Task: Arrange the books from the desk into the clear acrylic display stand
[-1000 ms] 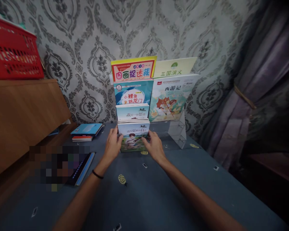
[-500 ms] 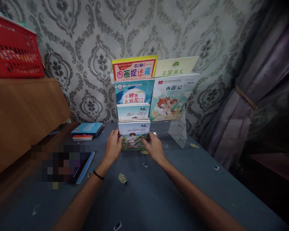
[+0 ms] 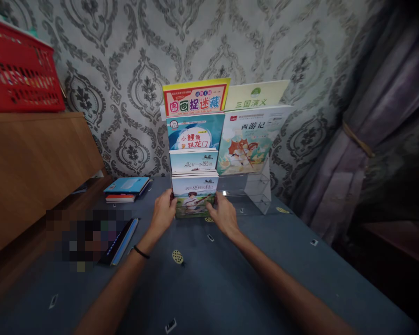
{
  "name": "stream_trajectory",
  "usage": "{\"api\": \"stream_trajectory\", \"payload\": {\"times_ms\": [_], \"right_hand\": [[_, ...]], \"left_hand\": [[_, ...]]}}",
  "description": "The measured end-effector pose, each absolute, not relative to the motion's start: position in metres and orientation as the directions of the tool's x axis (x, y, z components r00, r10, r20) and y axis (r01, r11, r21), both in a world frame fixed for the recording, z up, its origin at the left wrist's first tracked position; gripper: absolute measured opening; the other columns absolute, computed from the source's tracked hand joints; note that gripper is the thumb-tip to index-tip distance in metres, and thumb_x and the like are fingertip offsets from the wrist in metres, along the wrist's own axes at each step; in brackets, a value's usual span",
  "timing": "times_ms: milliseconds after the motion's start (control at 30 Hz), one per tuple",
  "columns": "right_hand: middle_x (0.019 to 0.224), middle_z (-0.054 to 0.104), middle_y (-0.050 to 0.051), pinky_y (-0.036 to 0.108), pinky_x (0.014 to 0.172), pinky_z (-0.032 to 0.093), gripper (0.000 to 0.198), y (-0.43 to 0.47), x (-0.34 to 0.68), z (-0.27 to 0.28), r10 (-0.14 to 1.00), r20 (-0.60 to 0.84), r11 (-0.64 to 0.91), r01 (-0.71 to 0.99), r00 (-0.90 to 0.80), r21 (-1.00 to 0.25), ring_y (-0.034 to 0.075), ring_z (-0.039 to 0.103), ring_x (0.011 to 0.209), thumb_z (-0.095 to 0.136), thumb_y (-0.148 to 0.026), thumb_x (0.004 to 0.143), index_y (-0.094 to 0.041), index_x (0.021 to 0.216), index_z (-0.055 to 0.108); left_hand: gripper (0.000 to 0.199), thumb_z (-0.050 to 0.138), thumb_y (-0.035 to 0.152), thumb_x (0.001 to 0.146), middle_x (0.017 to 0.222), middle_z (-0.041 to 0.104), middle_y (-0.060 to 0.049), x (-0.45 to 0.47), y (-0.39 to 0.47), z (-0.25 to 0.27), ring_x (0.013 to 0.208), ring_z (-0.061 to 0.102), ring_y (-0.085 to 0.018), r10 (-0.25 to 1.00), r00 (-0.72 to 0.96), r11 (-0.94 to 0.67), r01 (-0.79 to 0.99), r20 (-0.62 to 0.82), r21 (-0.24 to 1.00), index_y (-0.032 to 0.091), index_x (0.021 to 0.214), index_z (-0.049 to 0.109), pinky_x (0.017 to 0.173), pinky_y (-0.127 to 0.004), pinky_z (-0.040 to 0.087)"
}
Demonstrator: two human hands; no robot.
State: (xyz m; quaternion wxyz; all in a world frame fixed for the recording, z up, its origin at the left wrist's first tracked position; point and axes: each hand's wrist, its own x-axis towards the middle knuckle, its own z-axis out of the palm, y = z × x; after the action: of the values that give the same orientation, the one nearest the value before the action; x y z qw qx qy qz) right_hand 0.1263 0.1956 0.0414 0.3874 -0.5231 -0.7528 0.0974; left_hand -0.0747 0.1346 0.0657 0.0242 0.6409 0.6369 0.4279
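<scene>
The front books (image 3: 195,191), a small upright bundle with a seated figure on the cover, stand in the lowest tier of a clear display stand (image 3: 260,193). My left hand (image 3: 164,209) grips their left edge, thumb at the front. Along the right edge my right hand (image 3: 224,211) holds them the same way. Behind rise a pale-blue book (image 3: 192,160), a teal book (image 3: 195,132) and a yellow-and-red picture book (image 3: 197,98). To the right lean a white book with an umbrella picture (image 3: 249,144) and a pale-green book (image 3: 258,95). The bundle's back is hidden.
A pile of books (image 3: 125,187) lies left of the stand, and nearer sits a dark-and-blue book (image 3: 120,244), partly pixelated. On the wooden cabinet (image 3: 35,163) stands a red plastic basket (image 3: 21,70). A tied curtain (image 3: 338,181) hangs at the right.
Both hands keep their hold on the front books, which stay in place. The view has shifted only very slightly.
</scene>
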Motion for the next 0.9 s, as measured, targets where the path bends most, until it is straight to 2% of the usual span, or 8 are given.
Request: {"api": "stream_trajectory", "payload": {"times_ms": [300, 433, 533, 633, 733, 833, 900], "right_hand": [[0.092, 0.072, 0.010, 0.032, 0.072, 0.047, 0.033, 0.197, 0.126, 0.037, 0.849, 0.511, 0.458, 0.669, -0.133, -0.586, 0.026, 0.067, 0.085, 0.054, -0.026, 0.083, -0.018, 0.113, 0.063], [0.096, 0.073, 0.010, 0.035, 0.078, 0.050, 0.035, 0.201, 0.128, 0.036, 0.848, 0.511, 0.480, 0.613, -0.141, -0.628, 0.027, 0.068, 0.088, 0.054, -0.026, 0.082, -0.018, 0.115, 0.064], [0.106, 0.072, 0.012, 0.041, 0.084, 0.052, 0.043, 0.203, 0.130, 0.039, 0.825, 0.546, 0.529, 0.534, -0.143, -0.660, 0.028, 0.067, 0.095, 0.052, -0.028, 0.083, -0.018, 0.123, 0.061], [0.122, 0.067, 0.015, 0.047, 0.092, 0.052, 0.058, 0.203, 0.130, 0.046, 0.760, 0.640, 0.610, 0.460, -0.112, -0.645, 0.030, 0.065, 0.107, 0.052, -0.030, 0.084, -0.017, 0.140, 0.049], [0.134, 0.060, 0.017, 0.052, 0.101, 0.049, 0.066, 0.202, 0.131, 0.058, 0.688, 0.720, 0.678, 0.437, -0.094, -0.591, 0.030, 0.060, 0.118, 0.051, -0.031, 0.086, -0.017, 0.149, 0.038], [0.135, 0.057, 0.017, 0.053, 0.105, 0.047, 0.066, 0.198, 0.133, 0.073, 0.635, 0.765, 0.717, 0.453, -0.110, -0.530, 0.030, 0.057, 0.121, 0.050, -0.032, 0.089, -0.018, 0.152, 0.035], [0.132, 0.057, 0.015, 0.052, 0.104, 0.047, 0.063, 0.196, 0.133, 0.081, 0.615, 0.777, 0.730, 0.471, -0.134, -0.496, 0.030, 0.057, 0.121, 0.049, -0.030, 0.090, -0.021, 0.151, 0.037]], "left_hand": [[0.028, 0.055, 0.013, 0.087, 0.104, 0.075, -0.008, -0.079, 0.138, 0.065, 0.096, 0.070, -0.023, 0.855, -0.177, -0.225, 0.721, 0.488, 0.655, 0.020, 0.113, 0.061, 0.089, -0.038, 0.056], [0.018, 0.052, 0.013, 0.089, 0.102, 0.073, -0.009, -0.075, 0.135, 0.069, 0.097, 0.069, -0.024, 0.840, -0.167, -0.193, 0.797, 0.516, 0.572, 0.019, 0.104, 0.060, 0.089, -0.039, 0.054], [0.013, 0.048, 0.014, 0.091, 0.101, 0.070, -0.012, -0.069, 0.132, 0.075, 0.098, 0.067, -0.026, 0.818, -0.155, -0.178, 0.848, 0.555, 0.499, 0.017, 0.099, 0.059, 0.088, -0.040, 0.053], [0.023, 0.045, 0.014, 0.093, 0.110, 0.068, -0.015, -0.063, 0.131, 0.081, 0.104, 0.065, -0.027, 0.793, -0.143, -0.215, 0.844, 0.592, 0.491, 0.016, 0.113, 0.056, 0.089, -0.041, 0.053], [0.045, 0.046, 0.016, 0.094, 0.131, 0.061, -0.019, -0.060, 0.132, 0.086, 0.119, 0.061, -0.030, 0.777, -0.160, -0.236, 0.822, 0.608, 0.518, 0.014, 0.139, 0.043, 0.096, -0.044, 0.051], [0.063, 0.047, 0.017, 0.094, 0.145, 0.052, -0.020, -0.060, 0.133, 0.089, 0.132, 0.053, -0.031, 0.748, -0.153, -0.279, 0.811, 0.646, 0.515, 0.016, 0.153, 0.026, 0.105, -0.047, 0.047], [0.064, 0.045, 0.016, 0.095, 0.146, 0.051, -0.018, -0.061, 0.132, 0.091, 0.135, 0.049, -0.030, 0.733, -0.120, -0.318, 0.810, 0.670, 0.493, 0.019, 0.155, 0.024, 0.110, -0.048, 0.044]]}}
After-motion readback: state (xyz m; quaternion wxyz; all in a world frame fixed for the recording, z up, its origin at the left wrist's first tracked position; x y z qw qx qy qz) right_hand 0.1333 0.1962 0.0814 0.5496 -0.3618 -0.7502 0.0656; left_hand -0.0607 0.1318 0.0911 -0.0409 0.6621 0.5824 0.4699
